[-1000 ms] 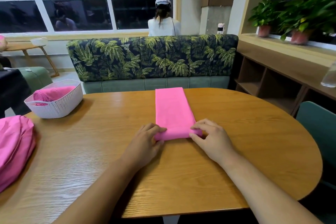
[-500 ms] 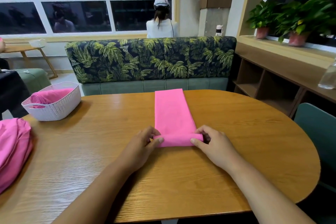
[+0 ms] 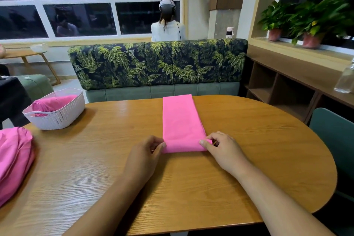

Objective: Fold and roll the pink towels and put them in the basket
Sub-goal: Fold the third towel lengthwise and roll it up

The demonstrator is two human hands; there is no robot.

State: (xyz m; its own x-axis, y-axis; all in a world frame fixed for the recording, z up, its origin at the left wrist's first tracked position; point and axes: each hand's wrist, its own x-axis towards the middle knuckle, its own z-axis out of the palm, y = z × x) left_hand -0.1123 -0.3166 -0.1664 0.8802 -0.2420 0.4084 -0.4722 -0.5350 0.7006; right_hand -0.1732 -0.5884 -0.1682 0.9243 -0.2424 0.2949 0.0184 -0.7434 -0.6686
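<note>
Pink towel [image 3: 181,120], smooth folded strip, near end rolled, pinched by left hand [image 3: 143,154] and right hand [image 3: 223,150].

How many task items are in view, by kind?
Folded towel, near end rolled: 1
Rolled pink bundle in the basket: 1
Pink heap at left edge (towels inside not countable): 1
White basket: 1
Total: 4

Table [image 3: 249,140]: wood grain, semi-gloss, glare near far edge. Towel [image 3: 181,120]: pink cloth, matt, smooth. Basket [image 3: 57,115]: white plastic, perforated weave, at far left corner. Pile [image 3: 13,159]: pink cloth, creased, at left edge.
</note>
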